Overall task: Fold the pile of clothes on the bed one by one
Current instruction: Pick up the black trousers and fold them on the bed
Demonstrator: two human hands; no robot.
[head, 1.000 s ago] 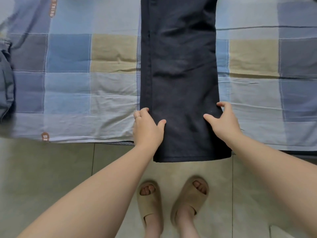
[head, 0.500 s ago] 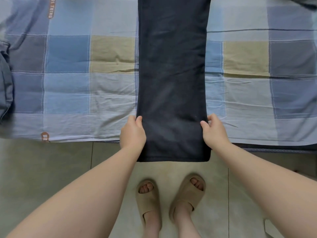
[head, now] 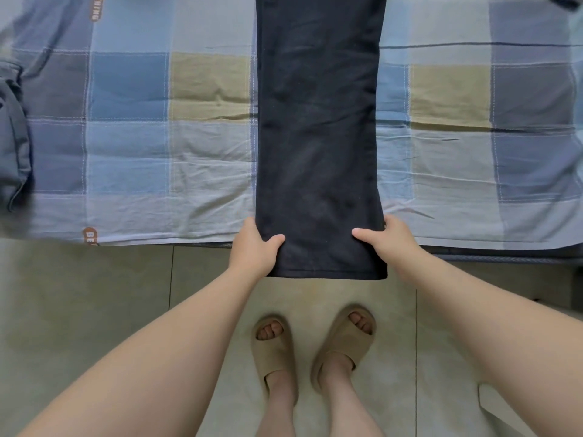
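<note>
Dark navy trousers lie flat as one long strip across the checked bed sheet, their hem hanging over the bed's near edge. My left hand grips the left side of the hem end, thumb on top of the cloth. My right hand grips the right side the same way, thumb lying on the fabric. The upper part of the trousers runs out of view at the top.
A grey-blue garment lies bunched at the bed's left edge. Below the bed is a pale tiled floor, where my feet stand in beige sandals close to the mattress edge.
Both hands slid down the trouser legs toward the hem and drew the cloth straighter. Their thumbs now clamp over the fabric's sides near the bed edge.
</note>
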